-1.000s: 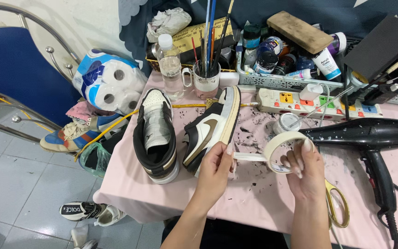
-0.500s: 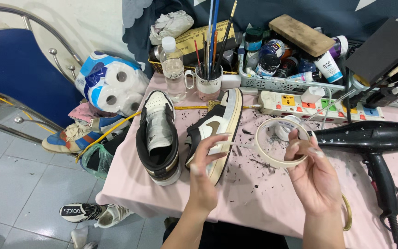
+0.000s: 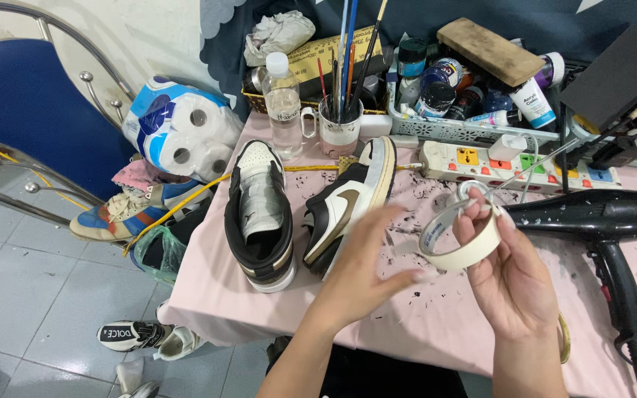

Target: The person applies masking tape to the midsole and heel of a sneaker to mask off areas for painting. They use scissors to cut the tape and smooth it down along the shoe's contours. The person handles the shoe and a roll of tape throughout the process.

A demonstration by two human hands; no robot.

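1. Left of the table: a blue chair (image 3: 31,103), a pack of toilet rolls (image 3: 182,133) and a worn blue sneaker (image 3: 123,214) sit untouched.

2. On the pink tablecloth (image 3: 215,295) stand two brown-and-white shoes. The left shoe (image 3: 259,214) is upright with paper stuffed inside. The right shoe (image 3: 348,203) lies tilted on its side. I see no tape on either shoe, so I judge the masking not yet begun.

3. My left hand (image 3: 366,265) is in front of the tilted shoe, blurred. Its fingers reach toward the tape roll (image 3: 462,239); whether they pinch the loose end I cannot tell.

4. My right hand (image 3: 510,273) holds the tape roll raised above the table, thumb and fingers clamped on the ring. No strip has been drawn out that I can see. Pulling, tearing and applying a strip appear to remain.

5. Right of the roll: a black hair dryer (image 3: 599,217) lies on the cloth, just beside my right hand. A power strip (image 3: 525,162) lies behind it.
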